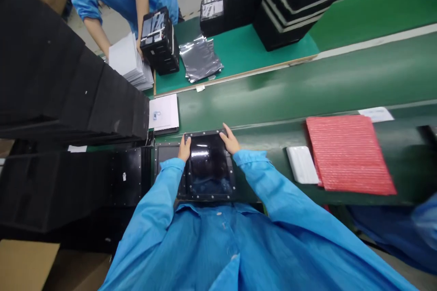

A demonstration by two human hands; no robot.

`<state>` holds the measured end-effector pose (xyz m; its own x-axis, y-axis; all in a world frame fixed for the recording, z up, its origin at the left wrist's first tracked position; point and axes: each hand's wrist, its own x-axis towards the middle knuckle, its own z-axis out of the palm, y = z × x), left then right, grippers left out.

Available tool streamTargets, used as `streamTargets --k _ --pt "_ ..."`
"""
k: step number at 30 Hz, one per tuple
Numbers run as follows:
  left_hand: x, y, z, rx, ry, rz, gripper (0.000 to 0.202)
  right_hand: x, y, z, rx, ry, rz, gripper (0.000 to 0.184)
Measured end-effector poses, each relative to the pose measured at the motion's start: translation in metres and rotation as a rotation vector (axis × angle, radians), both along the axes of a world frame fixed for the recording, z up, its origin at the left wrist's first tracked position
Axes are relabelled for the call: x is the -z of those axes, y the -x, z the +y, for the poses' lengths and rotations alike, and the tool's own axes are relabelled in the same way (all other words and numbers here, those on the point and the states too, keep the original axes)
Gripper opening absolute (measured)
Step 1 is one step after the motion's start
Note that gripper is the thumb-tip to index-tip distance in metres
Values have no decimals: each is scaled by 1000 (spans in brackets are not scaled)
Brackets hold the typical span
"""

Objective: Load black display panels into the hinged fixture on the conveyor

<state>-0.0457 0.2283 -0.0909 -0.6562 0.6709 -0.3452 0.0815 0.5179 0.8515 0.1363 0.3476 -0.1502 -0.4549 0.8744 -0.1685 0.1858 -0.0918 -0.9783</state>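
Note:
Both my hands grip the far edge of a black framed panel (pixel 209 166) with a glossy dark face and small metal studs around its border. My left hand (pixel 184 149) holds its far left corner, and my right hand (pixel 230 141) holds the far right corner. The panel's near edge is hidden against my blue sleeves and chest. Just to its left lies a similar dark studded frame (pixel 166 153), partly covered by my left sleeve. A white rectangular item (pixel 302 164) and a red bubble-textured bag (pixel 348 154) lie on the green bench to my right.
Tall stacks of black trays (pixel 68 95) rise on my left. A sheet of white paper (pixel 164 111) lies beyond them. Across the green belt (pixel 290 95), a co-worker's hands (pixel 139 47) work beside white sheets (pixel 128 59), a black tray stack (pixel 160 41) and a silver bag (pixel 200 58).

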Motion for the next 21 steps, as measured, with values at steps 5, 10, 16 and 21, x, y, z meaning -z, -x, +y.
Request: streamTargets --k 5,10,16,21 --pt "0 -8 0 15 30 163 44 6 4 9 29 -103 52 44" --pt "-13 -26 -10 58 166 359 50 9 5 9 12 -99 18 47" --pt "-14 -87 -123 944 94 846 51 -2 5 5 43 -353 -176 48" --pt "6 -84 -156 1204 -60 940 39 -26 9 -5 -88 -800 -366 35"
